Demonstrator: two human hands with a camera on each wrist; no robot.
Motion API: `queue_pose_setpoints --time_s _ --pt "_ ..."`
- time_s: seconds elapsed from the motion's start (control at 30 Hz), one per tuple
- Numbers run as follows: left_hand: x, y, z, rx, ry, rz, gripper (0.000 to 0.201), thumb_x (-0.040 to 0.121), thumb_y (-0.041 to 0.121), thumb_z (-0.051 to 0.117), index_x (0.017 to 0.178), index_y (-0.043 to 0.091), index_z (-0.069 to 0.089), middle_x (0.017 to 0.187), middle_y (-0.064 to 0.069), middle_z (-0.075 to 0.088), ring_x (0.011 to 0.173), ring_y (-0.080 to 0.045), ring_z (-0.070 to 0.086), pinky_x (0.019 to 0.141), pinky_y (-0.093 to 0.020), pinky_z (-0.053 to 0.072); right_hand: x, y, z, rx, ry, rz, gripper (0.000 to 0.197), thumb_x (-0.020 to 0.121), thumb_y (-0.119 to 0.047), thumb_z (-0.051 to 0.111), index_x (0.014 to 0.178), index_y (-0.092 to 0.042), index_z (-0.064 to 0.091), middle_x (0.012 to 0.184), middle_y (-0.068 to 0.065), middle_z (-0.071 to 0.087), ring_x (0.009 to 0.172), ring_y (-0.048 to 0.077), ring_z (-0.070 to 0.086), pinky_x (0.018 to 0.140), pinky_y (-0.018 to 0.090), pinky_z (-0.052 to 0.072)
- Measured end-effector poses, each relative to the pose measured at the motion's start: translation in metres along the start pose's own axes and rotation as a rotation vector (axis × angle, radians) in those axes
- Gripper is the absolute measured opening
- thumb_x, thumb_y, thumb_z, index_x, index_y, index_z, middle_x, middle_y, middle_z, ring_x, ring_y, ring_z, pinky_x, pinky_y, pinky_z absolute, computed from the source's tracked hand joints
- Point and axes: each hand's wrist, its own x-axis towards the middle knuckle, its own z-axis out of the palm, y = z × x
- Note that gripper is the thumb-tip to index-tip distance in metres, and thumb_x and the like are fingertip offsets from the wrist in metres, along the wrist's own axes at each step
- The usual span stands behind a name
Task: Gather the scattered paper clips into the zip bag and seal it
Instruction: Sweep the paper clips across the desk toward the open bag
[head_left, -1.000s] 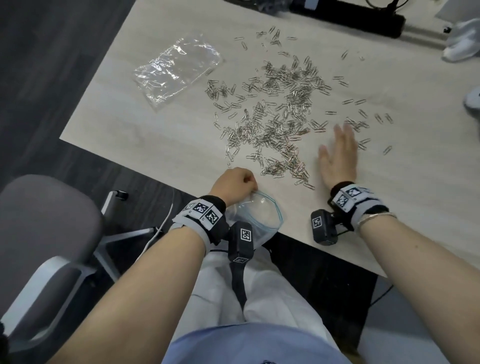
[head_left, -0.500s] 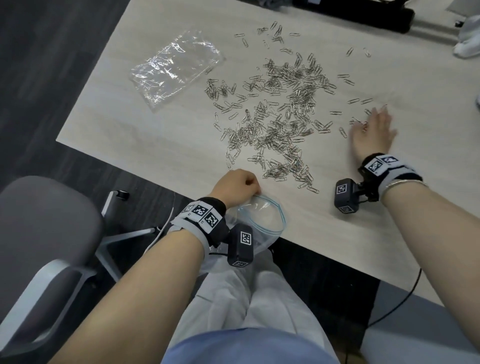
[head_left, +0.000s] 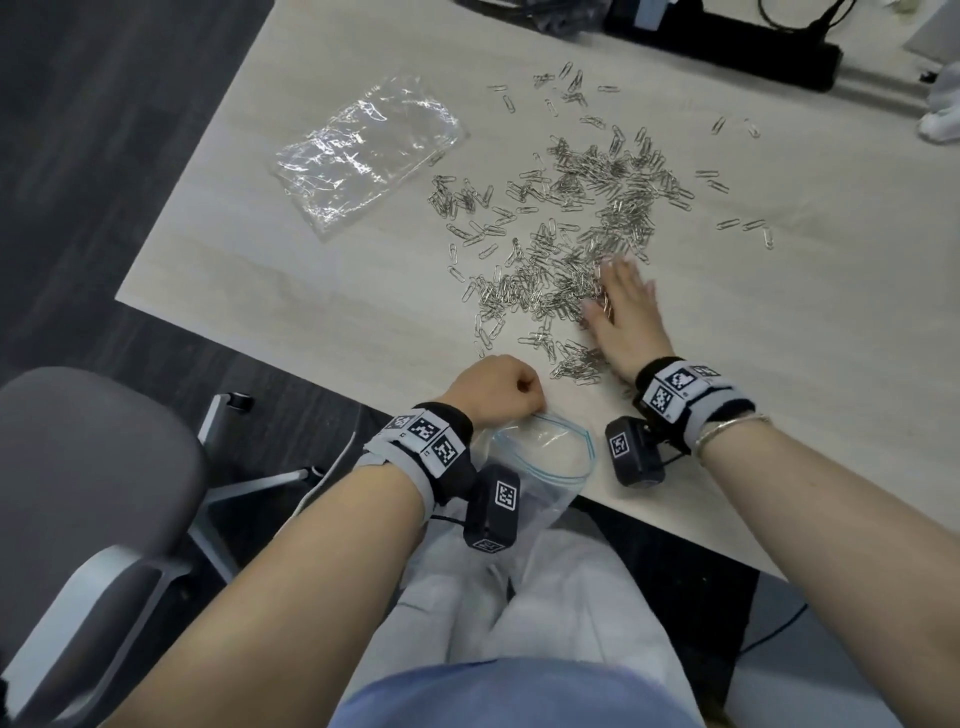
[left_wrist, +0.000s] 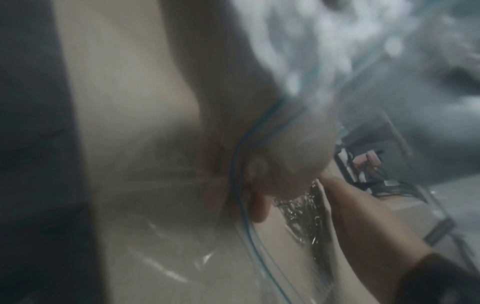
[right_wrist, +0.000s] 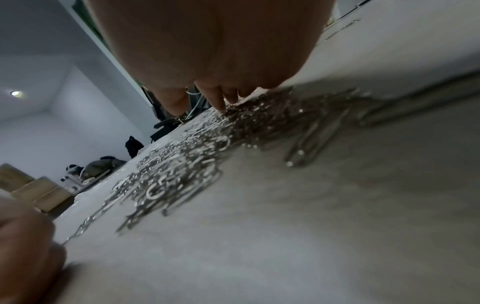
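A light wood-grain table (head_left: 332, 306) fills most of the head view, standing on a dark floor (head_left: 104, 130) with a plank pattern. Beside its near left corner is a grey office chair (head_left: 88, 467) with a pale armrest and a metal star base. At the far edge lies a black power strip (head_left: 727, 52) with cables. In the right wrist view, white walls (right_wrist: 39, 51) and a small round ceiling light (right_wrist: 15, 93) are visible

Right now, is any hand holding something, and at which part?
The left hand grips the zip bag at its open blue-lined rim, at the table edge. The right hand holds nothing; it lies flat against the paper clips.
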Motion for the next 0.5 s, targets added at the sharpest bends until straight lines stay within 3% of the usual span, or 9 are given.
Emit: queue_pose_setpoints --time_s 0.2,0.37,0.5 --pt "-0.006 -0.006 -0.005 -0.086 0.073 -0.008 0.02 0.076 0.012 0.052 0.069 0.019 0.069 0.078 0.001 0.073 0.079 -0.018 0.066 0.078 -0.038 0.056 0.021 0.036 -0.047 0.097 0.24 0.198 0.058 0.098 -0.03 0.037 0.148 -0.011 0.013 0.158 0.008 0.005 0.146 0.021 0.0 0.118 0.037 -0.005" --pt "-0.003 -0.014 -0.017 -0.089 0.21 -0.067 0.02 0.075 0.017 0.05 0.061 0.023 0.062 0.078 -0.001 0.072 0.077 -0.021 0.064 0.073 -0.037 0.054 0.051 0.088 -0.082 -0.039 0.225 0.443 0.061 0.098 -0.032 0.032 0.148 -0.005 0.01 0.158 0.013 0.002 0.146 0.026 -0.001 0.117 0.042 -0.004" --pt "0.002 -0.008 -0.018 -0.124 0.28 -0.122 0.018 0.078 0.015 0.053 0.065 0.021 0.064 0.074 0.001 0.068 0.071 -0.02 0.059 0.061 -0.029 0.047 0.059 0.094 -0.083 -0.05 0.203 0.442 0.06 0.097 -0.03 0.033 0.147 -0.004 0.012 0.157 0.016 0.002 0.146 0.028 -0.001 0.117 0.042 -0.003"
